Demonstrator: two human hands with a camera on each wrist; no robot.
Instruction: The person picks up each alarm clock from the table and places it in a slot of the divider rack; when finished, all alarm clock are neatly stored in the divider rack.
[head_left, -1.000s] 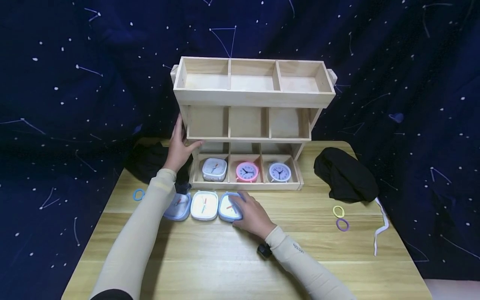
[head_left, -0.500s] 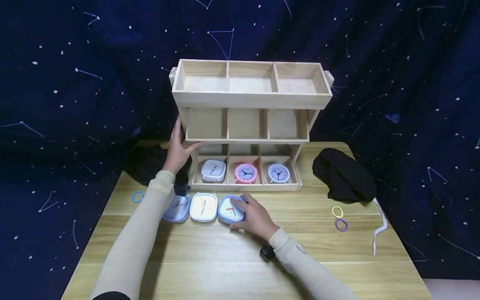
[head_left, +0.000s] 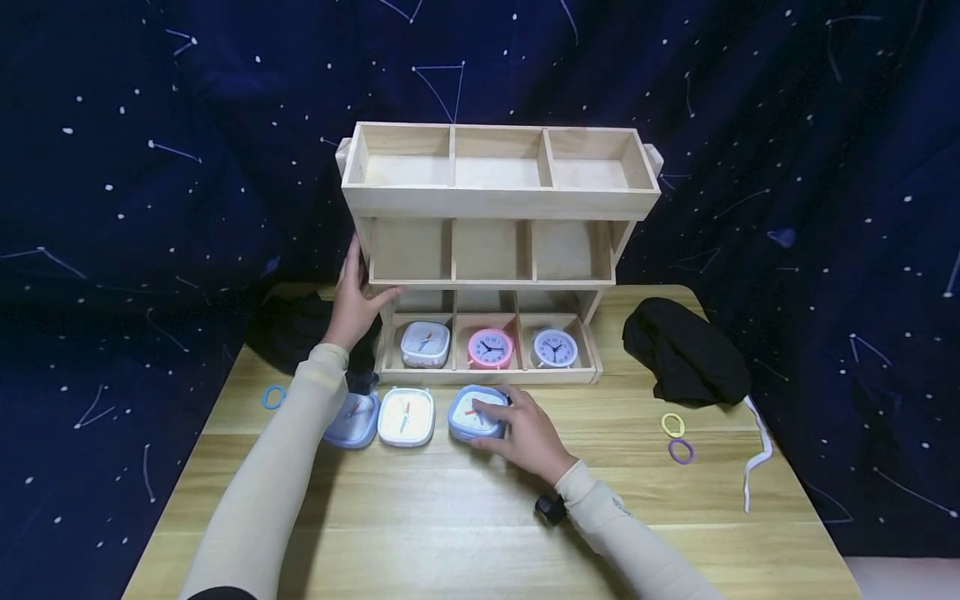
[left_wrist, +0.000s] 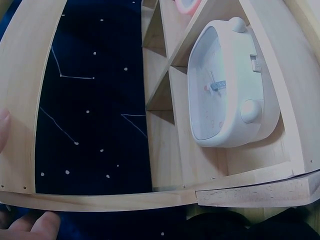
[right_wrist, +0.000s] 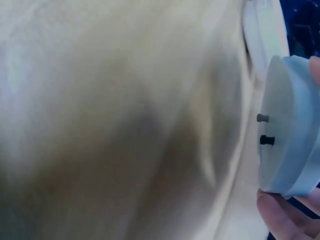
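My right hand (head_left: 525, 433) grips a blue-rimmed square clock (head_left: 474, 412) on the table, just in front of the wooden shelf (head_left: 495, 200). The right wrist view shows the clock's pale blue back (right_wrist: 287, 130) with my fingers (right_wrist: 285, 215) under it. My left hand (head_left: 356, 293) holds the shelf's left side panel (left_wrist: 20, 100), thumb on the front. A white square clock (head_left: 406, 417) and another blue-rimmed clock (head_left: 352, 419), half hidden by my left arm, lie beside the gripped one. The bottom tier holds a white square clock (head_left: 425, 343) (left_wrist: 225, 90), a pink round clock (head_left: 490, 347) and a pale round clock (head_left: 555, 347).
Black cloths lie at the right (head_left: 686, 350) and behind my left arm (head_left: 296, 325). A yellow hair tie (head_left: 675, 424), a purple hair tie (head_left: 683, 451) and a white ribbon (head_left: 757, 467) sit at the right edge; a blue hair tie (head_left: 273, 397) lies left. A dark starry backdrop surrounds the table.
My right hand has closed round the blue-rimmed clock and drawn it a little to the right, away from the white square clock. The left hand stays on the shelf.
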